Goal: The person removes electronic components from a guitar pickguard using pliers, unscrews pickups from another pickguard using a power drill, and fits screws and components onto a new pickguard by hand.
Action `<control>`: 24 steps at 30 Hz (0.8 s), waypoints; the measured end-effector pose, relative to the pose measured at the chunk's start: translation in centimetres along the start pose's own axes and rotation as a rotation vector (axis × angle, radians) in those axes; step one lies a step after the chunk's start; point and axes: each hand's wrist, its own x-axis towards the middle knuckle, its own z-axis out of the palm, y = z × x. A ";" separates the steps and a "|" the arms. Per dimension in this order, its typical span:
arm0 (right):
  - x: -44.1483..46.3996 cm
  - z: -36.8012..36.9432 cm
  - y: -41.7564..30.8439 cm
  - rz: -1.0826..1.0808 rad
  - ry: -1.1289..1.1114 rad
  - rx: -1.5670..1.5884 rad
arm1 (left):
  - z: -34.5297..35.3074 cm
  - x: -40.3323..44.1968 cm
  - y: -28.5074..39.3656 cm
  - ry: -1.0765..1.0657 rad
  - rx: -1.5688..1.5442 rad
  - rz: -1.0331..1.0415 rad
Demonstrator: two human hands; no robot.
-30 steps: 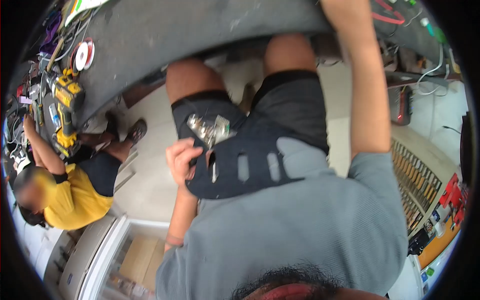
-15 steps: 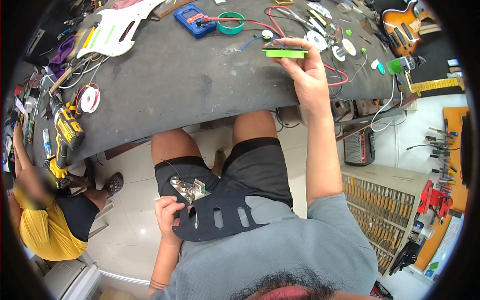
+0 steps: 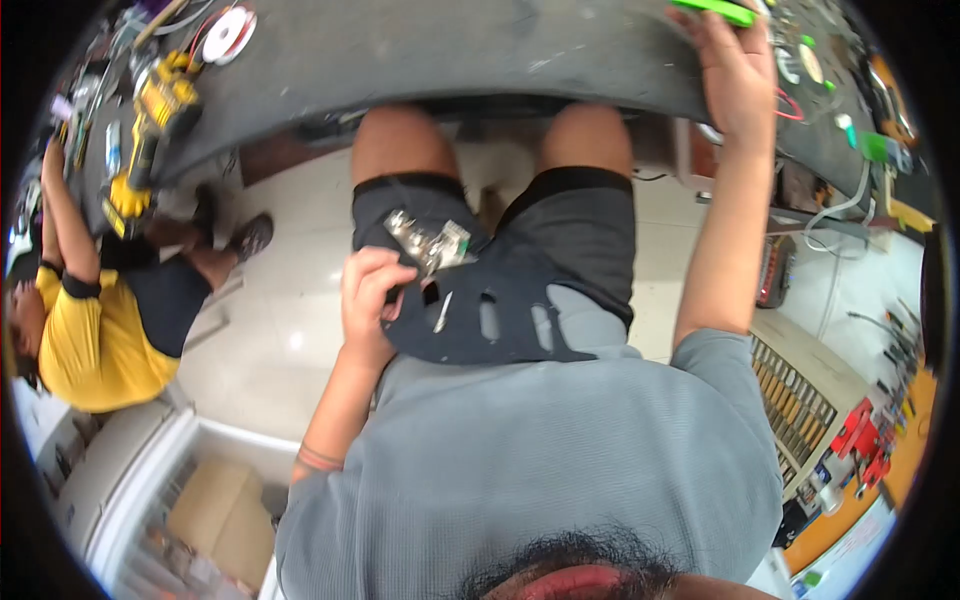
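My left hand (image 3: 368, 300) is closed on the left end of a black guitar pickguard (image 3: 465, 325), which lies across my lap with its slots showing. Metal pots and a small green circuit board make up the electronics (image 3: 432, 245) at the pickguard's far edge, over my thigh. Up at the top right, my right hand (image 3: 738, 75) grips a bright green guitar pickup (image 3: 715, 10) above the bench. The frame's upper edge partly cuts off that hand's fingertips.
A dark workbench (image 3: 450, 50) runs across the top. On its left are a yellow cordless drill (image 3: 165, 100) and a wire spool (image 3: 228, 35). A person in a yellow shirt (image 3: 100, 330) sits at left. A drawer cabinet (image 3: 795, 395) and red vise (image 3: 860, 440) stand at right.
The view has tilted down, so the bench's far side has left the frame. My right hand has shifted right with the pickup. My left hand still holds the pickguard.
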 end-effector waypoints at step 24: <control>0.3 -0.4 -0.6 -0.006 -0.252 -0.112 | 0.4 -1.7 -1.2 0.021 -0.046 -0.005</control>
